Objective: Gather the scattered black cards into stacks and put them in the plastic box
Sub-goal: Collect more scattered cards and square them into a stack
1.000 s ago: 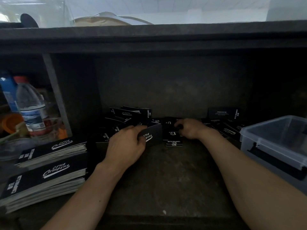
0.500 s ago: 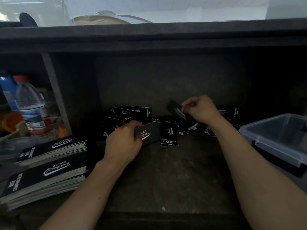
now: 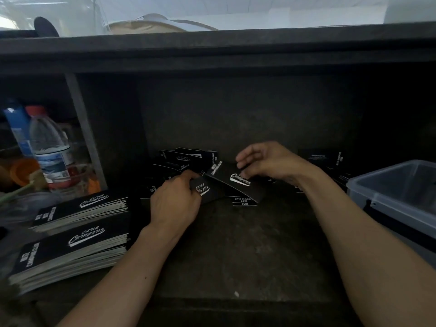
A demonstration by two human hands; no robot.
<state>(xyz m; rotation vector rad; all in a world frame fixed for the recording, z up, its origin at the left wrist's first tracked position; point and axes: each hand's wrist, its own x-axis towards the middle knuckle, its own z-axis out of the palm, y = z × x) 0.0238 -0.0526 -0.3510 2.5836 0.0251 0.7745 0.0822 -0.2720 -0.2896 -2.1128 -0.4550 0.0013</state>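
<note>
Both arms reach into a dark shelf bay. The left hand (image 3: pixel 175 204) is curled closed around a small stack (image 3: pixel 206 191) of black cards, thumb on top, white "Club Camping" script showing past the knuckles. Just at its 2 o'clock, the right hand (image 3: pixel 269 162) pinches a single card (image 3: pixel 236 180) between thumb and fingertips, the other fingers loosely spread above it; the card is tilted, its lower corner touching or just overlapping the left hand's stack, I can't tell which.

Loose cards (image 3: pixel 186 159) lie in a jumble behind the hands at 12 o'clock, overlapping at all angles, and a few more (image 3: pixel 326 156) sit against the back wall at 3 o'clock from the right hand. One lies flat on the shelf floor (image 3: pixel 236 251) just below the tilted card.

Two tall squared-up piles (image 3: pixel 75 232) stand at 9 o'clock from the left forearm, one behind the other. The box (image 3: pixel 391 194), clear plastic with its top open, sits at the far 3 o'clock edge, well apart from both hands. A water bottle (image 3: pixel 50 147) stands in the next bay to the left.
</note>
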